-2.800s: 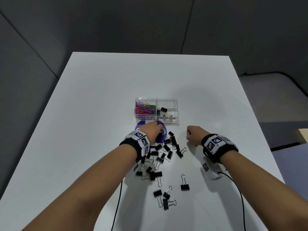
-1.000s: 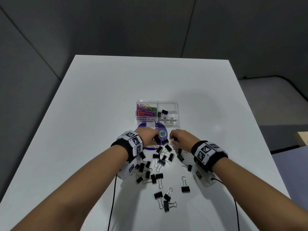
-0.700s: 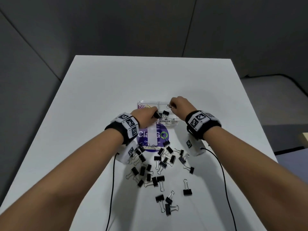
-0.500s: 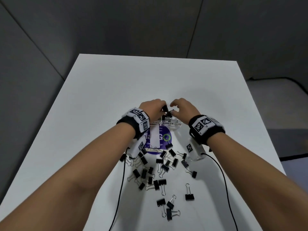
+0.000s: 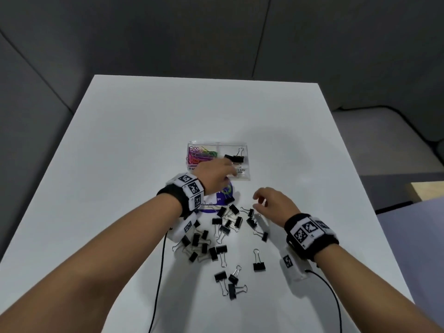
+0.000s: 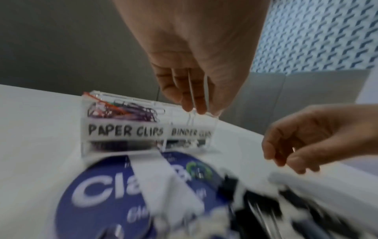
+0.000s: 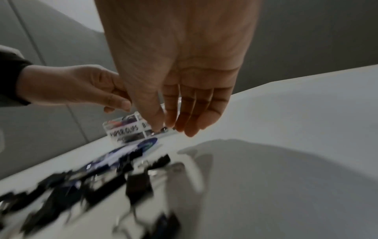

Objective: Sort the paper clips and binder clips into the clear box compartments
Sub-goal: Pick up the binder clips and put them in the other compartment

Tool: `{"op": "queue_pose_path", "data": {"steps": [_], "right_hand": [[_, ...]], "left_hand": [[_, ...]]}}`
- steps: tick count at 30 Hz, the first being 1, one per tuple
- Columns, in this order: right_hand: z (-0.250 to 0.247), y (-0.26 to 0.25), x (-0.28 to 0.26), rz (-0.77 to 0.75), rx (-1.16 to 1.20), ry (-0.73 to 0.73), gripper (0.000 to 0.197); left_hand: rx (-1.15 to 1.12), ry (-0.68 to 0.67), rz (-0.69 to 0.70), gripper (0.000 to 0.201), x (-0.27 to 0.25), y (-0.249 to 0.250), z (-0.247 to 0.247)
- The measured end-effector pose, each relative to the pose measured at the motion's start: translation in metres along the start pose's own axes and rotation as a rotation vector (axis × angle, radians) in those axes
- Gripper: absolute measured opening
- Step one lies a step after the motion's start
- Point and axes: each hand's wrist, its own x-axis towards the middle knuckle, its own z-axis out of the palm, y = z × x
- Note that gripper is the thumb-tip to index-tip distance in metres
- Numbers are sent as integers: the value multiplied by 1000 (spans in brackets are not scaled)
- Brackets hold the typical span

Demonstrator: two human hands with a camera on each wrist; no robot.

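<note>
The clear box (image 5: 249,162) has two compartments. Coloured paper clips (image 5: 200,156) fill the left one, labelled PAPER CLIPS (image 6: 124,131). Black binder clips (image 5: 236,159) lie in the right one. My left hand (image 5: 224,171) hovers at the box's front edge with its fingers hanging down (image 6: 194,97); thin silver wire streaks blur across them and I see nothing gripped. My right hand (image 5: 262,200) hovers over the far right of the loose binder clip pile (image 5: 225,227), its fingers relaxed and empty (image 7: 184,116).
A round purple label (image 5: 223,195) lies flat between the box and the pile. More binder clips (image 5: 230,282) are scattered nearer to me. Thin black cables (image 5: 158,272) run from both wrists across the white table (image 5: 144,140). Beyond the box the tabletop is bare.
Both hands took binder clips from the pile to the box's right compartment and let go. The right hand has drawn back over the pile; the left has pulled back to the box's front edge.
</note>
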Motion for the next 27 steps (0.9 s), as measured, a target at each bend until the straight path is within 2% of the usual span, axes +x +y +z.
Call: {"op": "queue_pose_path", "data": {"steps": [3, 5, 8, 10, 14, 18, 21, 24, 27], "right_hand": [[6, -1, -17, -15, -124, -95, 32], [11, -1, -26, -22, -186, -147, 41], [18, 2, -35, 12, -220, -182, 54], [24, 6, -40, 43, -214, -166, 53], [38, 8, -49, 64, -198, -86, 29], [43, 0, -48, 152, -23, -50, 9], [40, -3, -44, 200, 77, -77, 17], [37, -3, -42, 190, 76, -136, 14], [33, -1, -40, 204, 112, -124, 19]], "left_hand": [[65, -217, 26, 48, -22, 7, 26], [82, -277, -8, 54, -34, 9, 41], [49, -239, -60, 53, -48, 12, 55], [50, -223, -94, 50, -54, 16, 58], [91, -223, -121, 47, -62, 22, 60], [100, -243, -154, 54, -63, 25, 64], [117, -254, -156, 58, -61, 27, 63], [96, -256, -181, 62, -59, 28, 65], [34, -250, -207, 58, -58, 25, 67]]}}
